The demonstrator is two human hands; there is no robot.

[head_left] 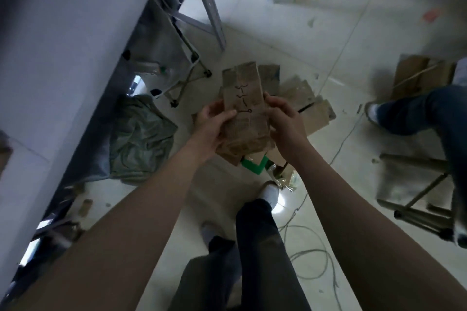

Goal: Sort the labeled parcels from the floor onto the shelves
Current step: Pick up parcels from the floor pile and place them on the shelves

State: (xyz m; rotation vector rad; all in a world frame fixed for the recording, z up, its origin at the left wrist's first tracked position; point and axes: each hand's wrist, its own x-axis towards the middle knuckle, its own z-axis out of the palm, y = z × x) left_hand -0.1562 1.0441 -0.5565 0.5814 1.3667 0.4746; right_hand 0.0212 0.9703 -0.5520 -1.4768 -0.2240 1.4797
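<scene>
A long brown cardboard parcel (243,98) with black handwritten marks on its top face is held above the floor in both hands. My left hand (212,121) grips its left edge, thumb laid across the top. My right hand (283,118) grips the right edge. Below it, several more cardboard parcels (310,106) lie in a loose pile on the floor. The grey metal shelf unit (60,58) runs along the left side of the view, its top board close to the camera.
A crumpled green cloth (141,139) and a folding stool (177,63) sit by the shelf. Another person's leg (414,111) stands at the right beside a stool (414,184). Cables (313,255) trail over the floor near my feet (270,193). A green-edged item (255,165) lies under the parcel.
</scene>
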